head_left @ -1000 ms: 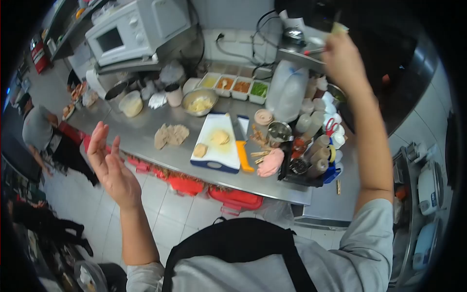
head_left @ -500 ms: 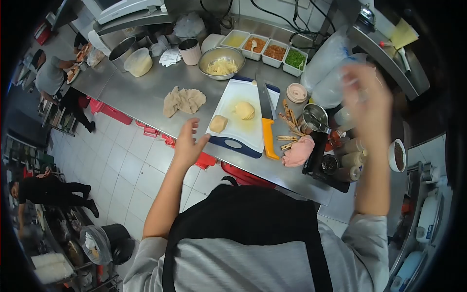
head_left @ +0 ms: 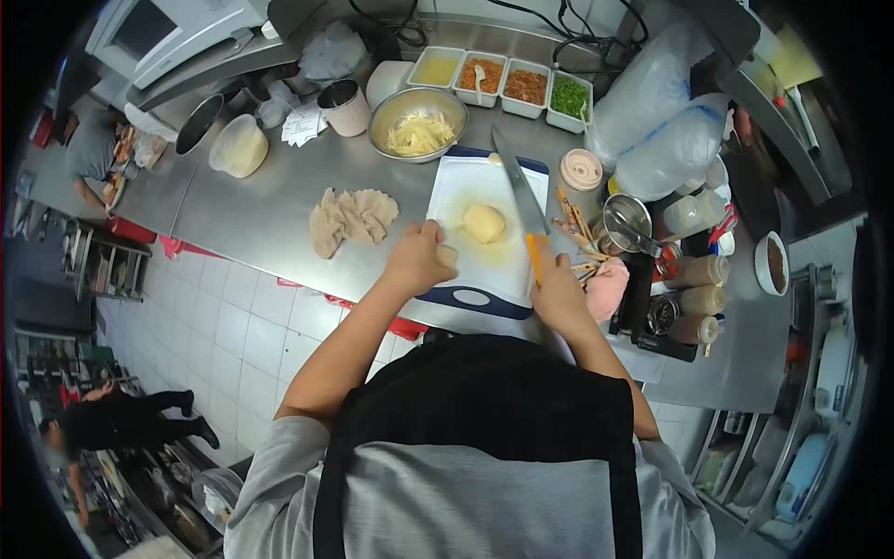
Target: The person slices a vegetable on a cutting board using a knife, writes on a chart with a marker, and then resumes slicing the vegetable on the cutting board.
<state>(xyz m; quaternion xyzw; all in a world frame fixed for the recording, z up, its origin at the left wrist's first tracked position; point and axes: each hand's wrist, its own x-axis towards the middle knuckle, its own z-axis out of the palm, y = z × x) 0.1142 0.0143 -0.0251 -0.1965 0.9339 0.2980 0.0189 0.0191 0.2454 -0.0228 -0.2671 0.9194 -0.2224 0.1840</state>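
A white cutting board with dark blue ends (head_left: 456, 193) lies on the steel counter in front of me. My left hand (head_left: 416, 261) is closed around a pale chunk that looks like peeled potato (head_left: 448, 256), at the board's left edge. My right hand (head_left: 562, 296) grips the yellow handle of a large kitchen knife (head_left: 521, 186), whose blade points away along the board's right side. Between the hands, a rounded pale yellow piece like peeled potato (head_left: 484, 224) rests on the wet board. Beyond the board, a metal bowl (head_left: 377, 133) holds pale shredded strips.
A crumpled beige cloth (head_left: 352, 221) lies to the left. White containers of chopped ingredients (head_left: 524, 88) line the back. Clothespins (head_left: 575, 216), a pink cloth (head_left: 607, 289), a metal cup (head_left: 626, 224) and sauce bottles (head_left: 700, 300) crowd the right. Another person (head_left: 130, 415) stands behind at left.
My right hand came down from the upper right and took hold of the knife handle. My left hand moved right and closed on the pale chunk.
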